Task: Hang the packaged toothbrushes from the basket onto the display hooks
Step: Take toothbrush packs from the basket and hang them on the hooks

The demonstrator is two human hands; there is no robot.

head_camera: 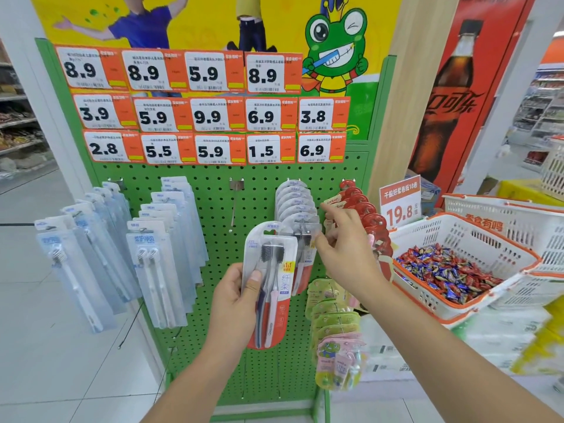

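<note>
Left hand [236, 296] grips a red-and-clear twin toothbrush blister pack [270, 285] upright before the green perforated metal display board [219, 209], presumably to align its hang-hole. Right hand [343, 248], fingers part-curled, touches the matching hung packs [297, 206] just right, likely steadying them. Right of the board, a white-and-orange plastic basket [476, 236] holds wrapped sweets [445, 270].

Pale glossy floor tiles [45, 346] filled the lower left of the frame. A white pillar [27, 96] rose at upper left, stocked shelves [18, 129] beyond it. A wood-grain column [406, 96] stood right of centre.
</note>
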